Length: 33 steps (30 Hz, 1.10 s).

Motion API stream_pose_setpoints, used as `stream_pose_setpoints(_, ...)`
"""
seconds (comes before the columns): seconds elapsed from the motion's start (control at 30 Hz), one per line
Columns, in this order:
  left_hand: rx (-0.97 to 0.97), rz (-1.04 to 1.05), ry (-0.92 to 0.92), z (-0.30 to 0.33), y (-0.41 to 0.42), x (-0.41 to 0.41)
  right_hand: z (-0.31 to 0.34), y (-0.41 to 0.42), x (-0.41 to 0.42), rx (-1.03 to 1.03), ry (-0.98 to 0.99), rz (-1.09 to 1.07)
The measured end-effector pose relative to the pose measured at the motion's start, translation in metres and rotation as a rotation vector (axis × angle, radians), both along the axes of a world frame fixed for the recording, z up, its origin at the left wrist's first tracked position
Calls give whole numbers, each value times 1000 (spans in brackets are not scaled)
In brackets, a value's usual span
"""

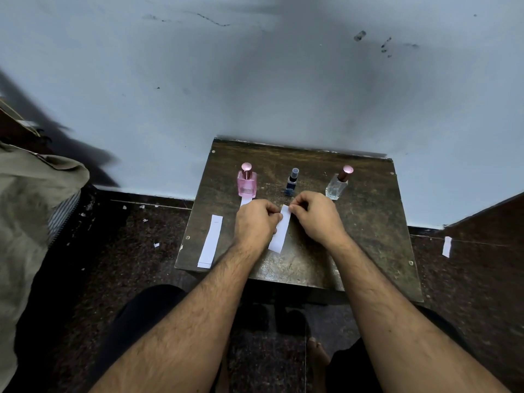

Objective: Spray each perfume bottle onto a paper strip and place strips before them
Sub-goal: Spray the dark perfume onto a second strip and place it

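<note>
Both hands pinch 1 paper strip over the table.

The left hand [256, 222] and right hand [314, 217] grip the far end of the held strip [280, 234] between curled fingertips, near the blue bottle [290, 184]. The pink bottle [247, 181] stands far left with a placed strip [245, 200] before it, the clear bottle [338, 184] far right. A spare strip [211, 241] lies at the near-left edge of the table [368, 222].

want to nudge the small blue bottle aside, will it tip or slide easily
The small blue bottle looks tall and narrow with a slim base, so a push near its cap would probably tip it. It seems small enough to be light, so a low nudge should slide it on the worn table. It looks like glass, so possibly fragile.
</note>
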<state>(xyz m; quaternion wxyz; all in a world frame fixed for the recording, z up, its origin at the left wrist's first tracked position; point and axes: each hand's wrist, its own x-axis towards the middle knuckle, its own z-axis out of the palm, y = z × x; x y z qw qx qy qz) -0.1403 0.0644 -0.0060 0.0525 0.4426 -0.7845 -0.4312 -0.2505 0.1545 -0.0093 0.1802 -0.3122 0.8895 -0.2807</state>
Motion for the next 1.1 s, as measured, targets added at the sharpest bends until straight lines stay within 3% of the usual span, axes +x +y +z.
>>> stream_pose_setpoints(0.13,-108,-19,-30,-3,2,-6,-4,-7,-5,1,87,-1)
stream_pose_setpoints(0.33,-331,-219,-175,3,2,-10,-5,-14,-10,12,144,-1)
stream_pose_setpoints(0.63,-363,-245,-206,4,3,-13,-3,-13,-12,-139,145,-150)
stream_pose_setpoints(1.1,-347,-227,-204,-1,2,-16,11,-19,-20,-150,118,5)
